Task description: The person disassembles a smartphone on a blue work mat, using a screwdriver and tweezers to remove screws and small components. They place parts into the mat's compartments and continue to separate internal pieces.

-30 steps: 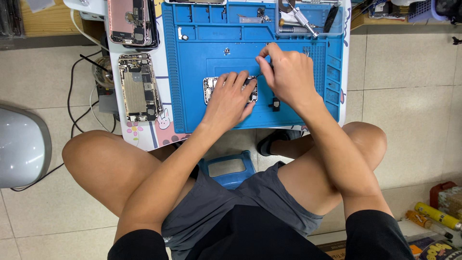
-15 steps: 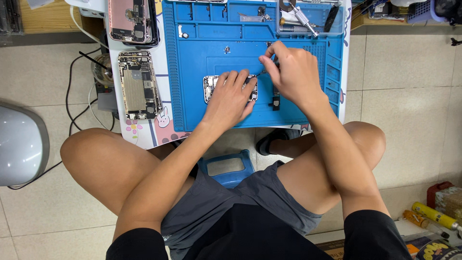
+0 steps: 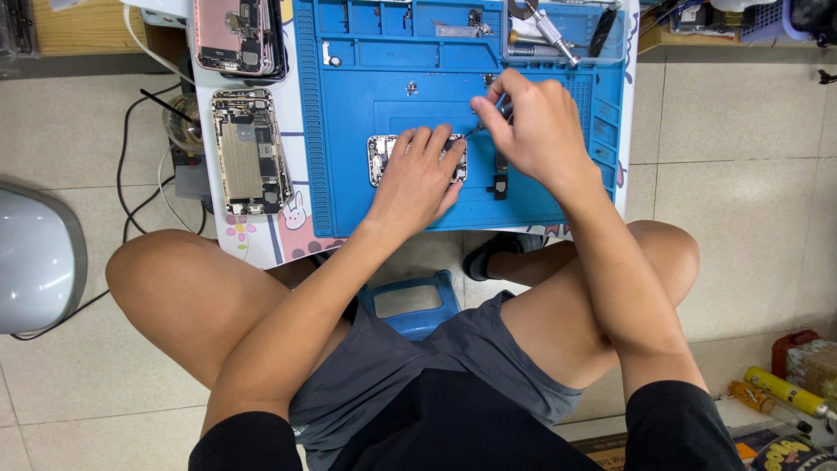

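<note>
A small opened phone body (image 3: 380, 159) lies flat on the blue repair mat (image 3: 349, 192). My left hand (image 3: 418, 179) rests on top of it, fingers spread, pressing it down and hiding most of it. My right hand (image 3: 532, 126) pinches a thin screwdriver (image 3: 490, 120) whose tip points down-left to the phone's right end. A small dark part (image 3: 500, 179) lies on the mat just under my right hand.
Two more opened phones lie left of the mat, one silver (image 3: 250, 153), one pink (image 3: 237, 35). A tray of tools (image 3: 558, 30) sits at the mat's top right. Cables (image 3: 139, 183) trail on the tiled floor beside a white rounded object (image 3: 35, 262). A blue stool (image 3: 410, 301) is under me.
My right hand has lifted slightly up and left, bringing the screwdriver tip closer to the phone's edge. My left hand stays on the phone.
</note>
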